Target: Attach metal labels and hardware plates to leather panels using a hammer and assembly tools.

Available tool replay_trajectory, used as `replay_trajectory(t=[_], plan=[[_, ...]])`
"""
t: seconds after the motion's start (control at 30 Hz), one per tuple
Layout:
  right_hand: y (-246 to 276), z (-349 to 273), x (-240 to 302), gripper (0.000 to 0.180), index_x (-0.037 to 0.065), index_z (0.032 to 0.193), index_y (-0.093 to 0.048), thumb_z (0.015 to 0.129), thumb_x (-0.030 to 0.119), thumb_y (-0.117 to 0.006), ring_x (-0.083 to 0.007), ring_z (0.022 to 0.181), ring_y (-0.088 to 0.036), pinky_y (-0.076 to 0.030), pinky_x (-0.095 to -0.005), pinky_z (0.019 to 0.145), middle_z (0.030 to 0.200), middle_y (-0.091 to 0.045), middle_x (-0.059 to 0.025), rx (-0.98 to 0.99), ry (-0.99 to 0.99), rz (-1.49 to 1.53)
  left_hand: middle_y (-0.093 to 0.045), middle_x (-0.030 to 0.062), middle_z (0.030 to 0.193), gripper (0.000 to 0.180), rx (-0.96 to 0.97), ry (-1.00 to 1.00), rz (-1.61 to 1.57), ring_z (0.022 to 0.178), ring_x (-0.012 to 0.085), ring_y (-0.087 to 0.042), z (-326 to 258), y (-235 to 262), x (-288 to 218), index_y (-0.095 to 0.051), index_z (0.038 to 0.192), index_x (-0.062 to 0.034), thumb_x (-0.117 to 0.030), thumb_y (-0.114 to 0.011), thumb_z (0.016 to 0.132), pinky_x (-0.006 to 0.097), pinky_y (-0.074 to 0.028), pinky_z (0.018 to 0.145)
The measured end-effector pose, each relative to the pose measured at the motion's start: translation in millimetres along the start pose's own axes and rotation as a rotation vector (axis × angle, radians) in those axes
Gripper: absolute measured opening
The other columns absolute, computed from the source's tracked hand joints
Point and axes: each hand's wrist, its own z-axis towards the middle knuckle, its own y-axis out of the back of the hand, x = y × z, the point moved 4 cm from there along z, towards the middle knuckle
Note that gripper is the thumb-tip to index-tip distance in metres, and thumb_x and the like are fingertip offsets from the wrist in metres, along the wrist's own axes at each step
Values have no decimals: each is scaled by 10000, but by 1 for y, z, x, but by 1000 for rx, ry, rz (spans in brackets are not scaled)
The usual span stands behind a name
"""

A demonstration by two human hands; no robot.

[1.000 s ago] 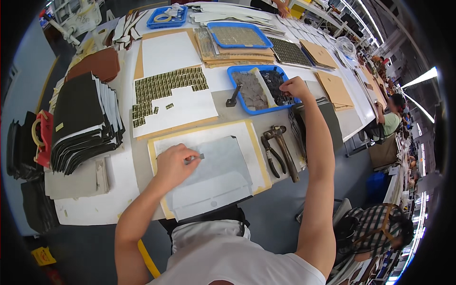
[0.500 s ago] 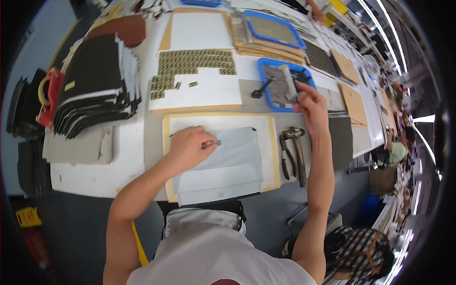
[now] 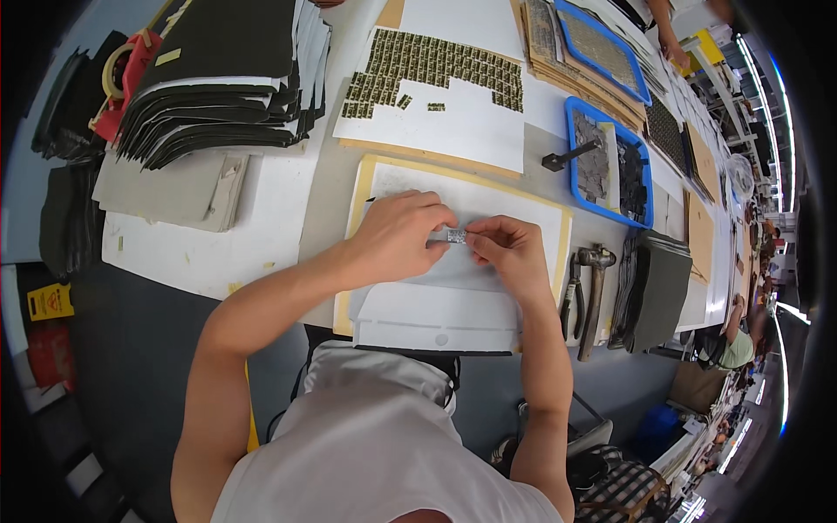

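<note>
Between my two hands is a small silvery-grey rectangular piece (image 3: pixel 455 236), too small to name more exactly. The fingers of my left hand (image 3: pixel 397 234) pinch it at one end, while my right hand (image 3: pixel 513 251) pinches the other. Both hands hover over a pale grey flat panel (image 3: pixel 410 305) with a folded flap and a small round mark. Beneath that panel lies a white board (image 3: pixel 532 209) edged with yellowish tape. My hands cover part of the panel's upper area.
Rows of small brass-coloured pieces (image 3: pixel 436 65) lie beyond on white board. A blue tray (image 3: pixel 571 166) of grey bits, with a dark tool (image 3: pixel 571 155) across its rim, stands right. Nearer are pliers (image 3: pixel 571 296) and a hammer (image 3: pixel 595 301). Black sheets (image 3: pixel 218 87) are stacked left.
My right hand has come from beside the blue tray to the left hand and now grips the small piece too. The view has shifted, so the table's contents appear displaced.
</note>
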Motion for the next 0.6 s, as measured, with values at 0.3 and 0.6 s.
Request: replay_trajectory(t=[0.3, 0.6], plan=[[-7, -1, -1, 86, -41, 975, -741, 906, 9, -728, -65, 617, -606, -497, -222, 545, 742, -700, -34, -94, 9, -172, -678, 46, 855, 127, 32, 37, -8, 842, 267, -654, 0, 0, -1, -763, 904, -96, -139, -741, 787, 403, -530, 736], [-8, -2, -5, 88, -22, 948, -742, 886, 37, -763, -61, 592, -588, -475, -225, 532, 726, -689, -35, -159, 117, -332, -683, 60, 865, 130, 35, 52, -11, 876, 281, -658, 1, -3, -1, -781, 902, -93, -162, -731, 804, 425, -537, 756]])
